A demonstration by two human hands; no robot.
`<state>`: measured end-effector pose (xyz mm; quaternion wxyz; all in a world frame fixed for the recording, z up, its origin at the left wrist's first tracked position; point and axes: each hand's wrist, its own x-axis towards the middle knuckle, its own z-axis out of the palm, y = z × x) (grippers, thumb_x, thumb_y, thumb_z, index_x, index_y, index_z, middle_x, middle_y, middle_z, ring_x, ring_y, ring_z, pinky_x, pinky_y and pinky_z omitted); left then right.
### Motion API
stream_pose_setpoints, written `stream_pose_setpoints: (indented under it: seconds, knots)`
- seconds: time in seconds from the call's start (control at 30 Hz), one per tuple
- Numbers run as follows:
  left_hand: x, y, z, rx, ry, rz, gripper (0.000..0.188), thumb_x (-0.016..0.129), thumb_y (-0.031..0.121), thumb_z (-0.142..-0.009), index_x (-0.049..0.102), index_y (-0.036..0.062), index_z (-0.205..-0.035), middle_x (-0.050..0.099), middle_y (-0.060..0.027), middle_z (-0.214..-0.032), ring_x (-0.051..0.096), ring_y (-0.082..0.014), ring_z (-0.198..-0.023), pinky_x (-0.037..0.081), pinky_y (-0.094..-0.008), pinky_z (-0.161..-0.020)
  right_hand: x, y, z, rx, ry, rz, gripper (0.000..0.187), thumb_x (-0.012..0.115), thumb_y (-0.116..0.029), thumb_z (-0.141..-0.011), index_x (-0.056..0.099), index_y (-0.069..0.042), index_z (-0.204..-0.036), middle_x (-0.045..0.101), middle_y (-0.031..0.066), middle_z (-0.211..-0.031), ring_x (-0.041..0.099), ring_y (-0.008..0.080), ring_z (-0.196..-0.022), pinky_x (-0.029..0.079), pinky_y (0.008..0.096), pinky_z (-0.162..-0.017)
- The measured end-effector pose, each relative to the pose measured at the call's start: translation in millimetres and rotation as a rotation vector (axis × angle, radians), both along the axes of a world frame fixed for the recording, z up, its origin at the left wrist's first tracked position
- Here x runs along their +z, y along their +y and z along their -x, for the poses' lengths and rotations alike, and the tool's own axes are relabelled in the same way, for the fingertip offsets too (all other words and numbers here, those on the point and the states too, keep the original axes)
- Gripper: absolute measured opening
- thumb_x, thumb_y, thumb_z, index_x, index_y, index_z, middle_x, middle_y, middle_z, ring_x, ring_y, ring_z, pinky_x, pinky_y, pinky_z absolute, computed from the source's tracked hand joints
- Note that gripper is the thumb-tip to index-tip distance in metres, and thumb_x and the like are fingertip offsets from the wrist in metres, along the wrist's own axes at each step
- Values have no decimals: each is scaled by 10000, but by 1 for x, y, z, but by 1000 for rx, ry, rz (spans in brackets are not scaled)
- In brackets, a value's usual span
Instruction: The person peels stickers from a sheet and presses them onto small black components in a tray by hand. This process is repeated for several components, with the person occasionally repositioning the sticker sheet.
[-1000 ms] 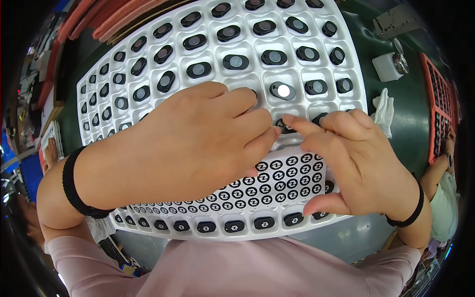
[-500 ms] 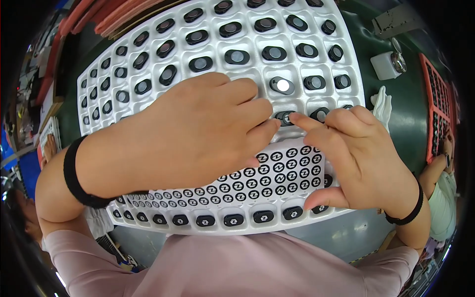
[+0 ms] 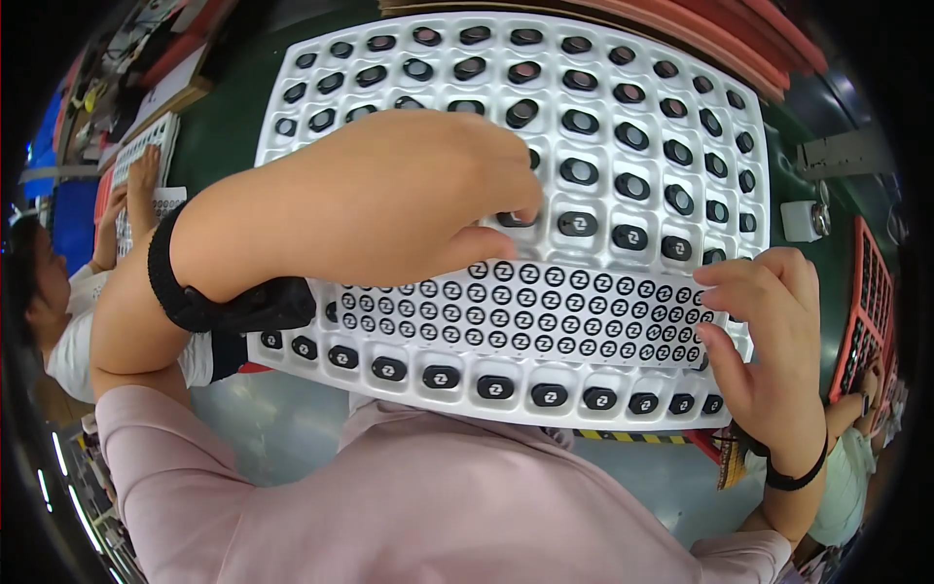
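Note:
A white moulded tray [image 3: 671, 411] holds rows of small black oval devices [image 3: 579, 172], one per pocket. Across its near part lies a white sheet of round black-and-white stickers [image 3: 525, 307]. My left hand [image 3: 418, 190] reaches over the tray with fingers curled down at a black device [image 3: 516, 219]; whether its fingertips pinch anything is hidden. Just right of it, a device bearing a white emblem [image 3: 579, 224] sits in its pocket. My right hand [image 3: 769, 336] is at the sheet's right end, thumb and index finger apart, with nothing visible between them.
Along the tray's near edge runs a row of emblem-marked devices [image 3: 496, 387]. Coral-red trays [image 3: 861, 311] and a white container [image 3: 803, 222] stand to the right; more coral-red trays [image 3: 681, 29] lie behind. Another person [image 3: 73, 321] works at left, and a second person's sleeve [image 3: 844, 487] shows at right.
The view has shifted and turned. My right hand has left the device it was touching and moved to the sheet's right end. My left hand is farther left along the row.

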<state>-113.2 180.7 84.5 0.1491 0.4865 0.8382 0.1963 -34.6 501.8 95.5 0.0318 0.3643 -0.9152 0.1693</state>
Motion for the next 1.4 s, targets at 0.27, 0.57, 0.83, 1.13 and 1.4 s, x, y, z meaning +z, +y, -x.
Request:
stream_pose_setpoints:
  seconds: [0.27, 0.57, 0.83, 1.13, 1.4]
  knots:
    - [12, -56, -47, 98, 196, 72, 323, 819, 147, -770, 684, 55, -1048, 669, -109, -1050, 648, -332, -973, 523, -425, -832, 11, -51, -25, -1, -22, 164, 266, 798, -30, -739, 632, -70, -943, 664, 80, -914, 574, 305, -849, 411, 425, -758]
    - [3, -78, -90, 143, 295, -82, 359, 835, 192, -744, 669, 76, -1040, 652, -87, -1011, 642, -306, -942, 512, -414, -803, 7, -102, -32, -28, -33, 291, 201, 776, -17, -803, 607, -57, -904, 626, 76, -852, 564, 299, -810, 425, 409, -767]
    - [-36, -36, -93, 306, 398, -188, 342, 829, 234, -784, 666, 71, -1036, 647, -75, -1043, 621, -283, -1011, 499, -388, -838, -15, -132, -52, -210, -22, 351, 133, 714, 6, -861, 606, -28, -932, 615, 93, -891, 562, 274, -838, 445, 364, -788]
    - [-67, -28, -84, 404, 161, -403, 289, 787, 154, -837, 658, 49, -1074, 631, -112, -1051, 611, -329, -1039, 501, -430, -876, -57, -146, -39, -331, 191, 319, 194, 716, 27, -831, 642, -26, -1002, 649, 112, -998, 588, 306, -953, 460, 402, -875]
    - [-75, -28, -78, 445, 44, -467, 184, 745, 76, -857, 674, 33, -1021, 642, -122, -995, 632, -345, -961, 516, -433, -840, -73, -151, -35, -330, 183, 285, 224, 759, 9, -793, 655, -44, -984, 646, 108, -999, 587, 320, -979, 448, 424, -888]
